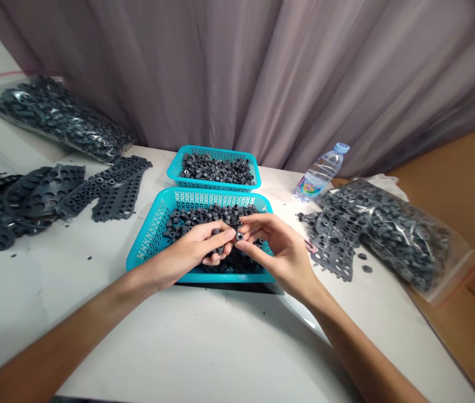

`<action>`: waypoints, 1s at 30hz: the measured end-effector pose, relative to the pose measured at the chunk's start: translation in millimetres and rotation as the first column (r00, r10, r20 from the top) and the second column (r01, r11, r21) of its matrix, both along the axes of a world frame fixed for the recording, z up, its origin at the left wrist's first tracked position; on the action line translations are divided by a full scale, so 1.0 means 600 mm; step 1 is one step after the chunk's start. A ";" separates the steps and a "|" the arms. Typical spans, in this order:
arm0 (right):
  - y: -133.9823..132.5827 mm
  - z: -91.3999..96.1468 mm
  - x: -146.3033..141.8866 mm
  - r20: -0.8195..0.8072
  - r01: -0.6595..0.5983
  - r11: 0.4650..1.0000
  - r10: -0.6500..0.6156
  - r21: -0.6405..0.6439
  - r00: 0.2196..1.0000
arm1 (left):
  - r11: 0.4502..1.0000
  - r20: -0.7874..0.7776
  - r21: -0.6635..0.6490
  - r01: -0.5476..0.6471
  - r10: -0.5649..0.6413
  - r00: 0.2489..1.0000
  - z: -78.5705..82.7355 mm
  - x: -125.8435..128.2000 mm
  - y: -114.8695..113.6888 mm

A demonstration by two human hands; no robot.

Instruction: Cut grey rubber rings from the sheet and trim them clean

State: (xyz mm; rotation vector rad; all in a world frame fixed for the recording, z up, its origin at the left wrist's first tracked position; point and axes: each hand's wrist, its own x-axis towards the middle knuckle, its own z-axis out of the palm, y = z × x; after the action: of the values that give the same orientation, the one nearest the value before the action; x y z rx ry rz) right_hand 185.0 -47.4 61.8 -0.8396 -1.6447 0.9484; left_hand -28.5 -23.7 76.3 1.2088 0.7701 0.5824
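Observation:
Both of my hands are over the near turquoise basket point(136, 246), which holds many small black rubber parts point(191, 215). Curled fingers of my left hand point(203, 243) keep a few black rubber parts point(217, 240) in the palm. Thumb and fingertips of my right hand point(277, 246) pinch one small round rubber part point(239, 237) with a pale spot at its centre. The left thumb tip is right beside that piece; whether it touches it I cannot tell. Behind stands a second turquoise basket point(173, 170) with similar parts.
Perforated black rubber sheets point(117, 196) lie at left, another sheet point(333, 240) at right. Filled clear bags rest at back left point(61, 117) and right point(405, 235). A water bottle point(321, 172) leans behind. Black scraps point(367, 268) dot the white table point(157, 341); a grey curtain point(178, 67) hangs behind.

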 end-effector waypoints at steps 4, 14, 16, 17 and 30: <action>-0.001 0.000 -0.002 -0.007 0.002 1.000 -0.002 0.005 1.000 | 1.000 -0.005 0.021 0.017 -0.017 1.000 0.002 0.000 0.000; -0.001 0.001 -0.001 0.002 0.005 1.000 -0.005 0.009 1.000 | 0.999 -0.034 0.035 0.007 -0.006 0.999 -0.003 -0.001 0.001; -0.001 0.001 -0.001 0.001 -0.001 1.000 0.001 0.008 1.000 | 0.999 -0.038 0.048 0.004 -0.002 0.999 -0.004 -0.001 0.001; -0.001 0.000 -0.001 -0.002 -0.004 1.000 0.004 0.009 1.000 | 0.999 -0.039 0.054 0.004 -0.002 0.999 -0.003 -0.001 0.001; -0.002 0.007 -0.001 0.131 0.066 0.995 -0.056 -0.075 0.990 | 0.988 -0.040 0.139 -0.065 0.071 0.997 -0.005 0.005 -0.001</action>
State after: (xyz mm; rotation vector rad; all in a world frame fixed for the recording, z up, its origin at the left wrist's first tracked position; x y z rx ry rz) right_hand 184.2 -48.8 66.1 -1.0180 -1.6901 0.9387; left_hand -25.8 -24.3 73.3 1.3297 0.8217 0.6752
